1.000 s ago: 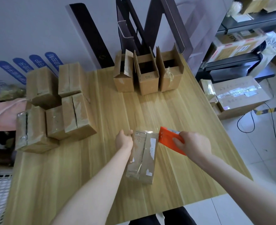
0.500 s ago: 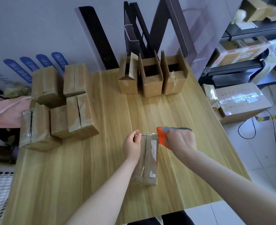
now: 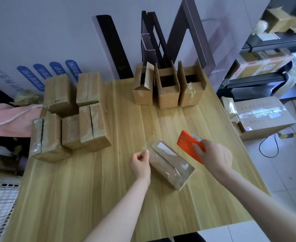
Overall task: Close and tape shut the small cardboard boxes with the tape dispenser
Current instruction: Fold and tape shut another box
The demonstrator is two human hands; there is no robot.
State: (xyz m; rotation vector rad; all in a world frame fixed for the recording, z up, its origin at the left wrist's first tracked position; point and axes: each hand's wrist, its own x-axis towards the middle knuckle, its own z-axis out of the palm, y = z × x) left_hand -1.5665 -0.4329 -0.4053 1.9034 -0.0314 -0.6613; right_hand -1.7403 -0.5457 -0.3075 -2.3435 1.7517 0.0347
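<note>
One box point(image 3: 170, 165) now turned, seemingly taped.

Light yellow-tan wood-grain laminate worktop point(image 3: 109, 198): pale lengthwise streaks throughout. Small brown cardboard box under glossy clear tape point(image 3: 170, 163): kraft brown, white glare patches on the tape. Bright orange plastic tape dispenser point(image 3: 190, 144): solid orange, grey-silver at its upper edge. Stack of sealed brown cardboard boxes point(image 3: 68, 116): same kraft brown, shiny tape bands. Three open brown cardboard boxes point(image 3: 168, 88): plain brown, dark interiors. Pale grey wall point(image 3: 39, 32): blue rounded labels point(image 3: 56, 72) with white characters. Pink cloth point(image 3: 7, 119): plain pink. Floor strip point(image 3: 292, 135): yellow-and-black stripes.
</note>
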